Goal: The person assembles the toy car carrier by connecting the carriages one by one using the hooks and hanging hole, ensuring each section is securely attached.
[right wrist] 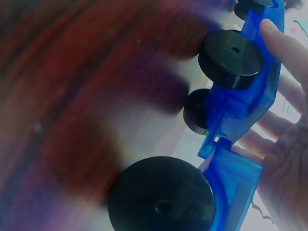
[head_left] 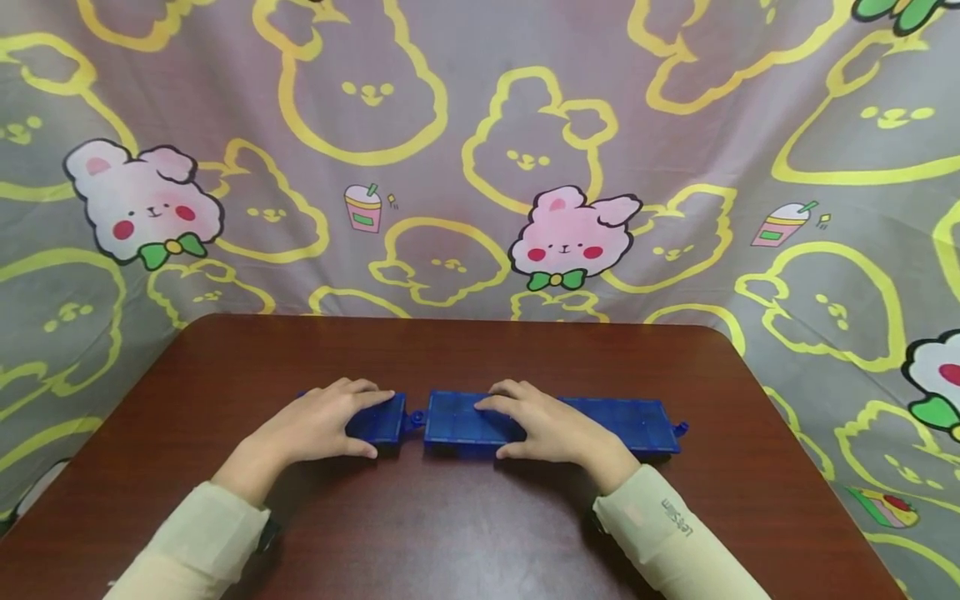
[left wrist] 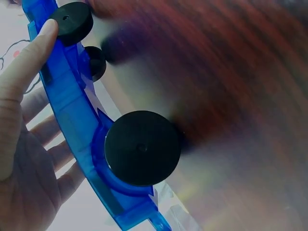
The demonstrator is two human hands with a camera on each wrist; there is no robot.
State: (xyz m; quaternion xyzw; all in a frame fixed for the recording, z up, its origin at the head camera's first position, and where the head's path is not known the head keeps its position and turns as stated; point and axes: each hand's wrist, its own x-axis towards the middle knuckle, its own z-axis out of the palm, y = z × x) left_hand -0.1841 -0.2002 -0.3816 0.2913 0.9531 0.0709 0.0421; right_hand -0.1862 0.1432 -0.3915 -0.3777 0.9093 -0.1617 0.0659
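Three translucent blue wheeled toy car bases stand in a row on the table. My left hand (head_left: 318, 421) grips the left car base (head_left: 384, 421) from above, thumb on its near side, and covers much of it. In the left wrist view, its black wheel (left wrist: 143, 148) rests by the table surface. A small blue hook (head_left: 416, 419) points from it at the middle car base (head_left: 457, 417); I cannot tell if they are linked. My right hand (head_left: 551, 425) holds the middle one, thumb (right wrist: 270, 29) on its near side, and hides where it meets the right car base (head_left: 626, 421).
The dark brown wooden table (head_left: 450, 517) has rounded far corners. Behind it hangs a grey curtain (head_left: 465, 100) with cartoon rabbits. Another small hook (head_left: 680, 430) sticks out of the row's right end. Both forearms reach in from the near side.
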